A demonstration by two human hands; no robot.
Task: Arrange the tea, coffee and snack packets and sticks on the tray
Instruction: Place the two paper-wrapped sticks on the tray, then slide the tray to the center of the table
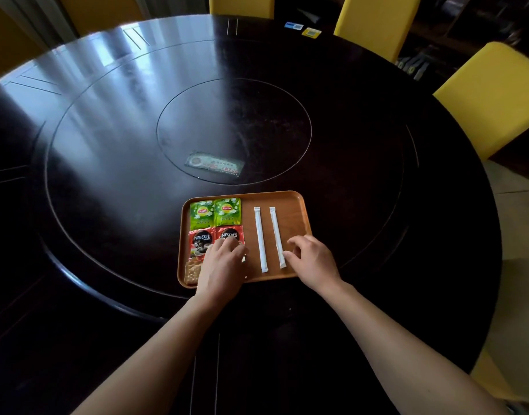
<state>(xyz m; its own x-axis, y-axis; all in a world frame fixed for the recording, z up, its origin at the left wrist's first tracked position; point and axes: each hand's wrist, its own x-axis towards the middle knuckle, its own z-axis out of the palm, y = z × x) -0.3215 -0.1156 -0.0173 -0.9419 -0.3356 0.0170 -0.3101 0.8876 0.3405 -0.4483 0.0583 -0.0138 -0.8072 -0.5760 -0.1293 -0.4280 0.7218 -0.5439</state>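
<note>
A wooden tray point(290, 202) lies on the dark round table. Two green Lipton tea packets point(214, 212) sit side by side at its far left, with two red Nescafe coffee packets point(202, 241) just below them. A cracker snack packet point(191, 272) shows at the near left corner, mostly hidden under my left hand point(223, 266), which rests flat with fingers on the right Nescafe packet. Two white sticks point(260, 238) lie parallel in the tray's middle. My right hand point(312, 260) hovers with curled fingers touching the near end of the right stick point(277, 236).
A worn label point(215, 167) is stuck on the table's inner disc beyond the tray. Yellow chairs point(493, 97) ring the far and right sides. Two small cards point(302, 29) lie at the table's far edge.
</note>
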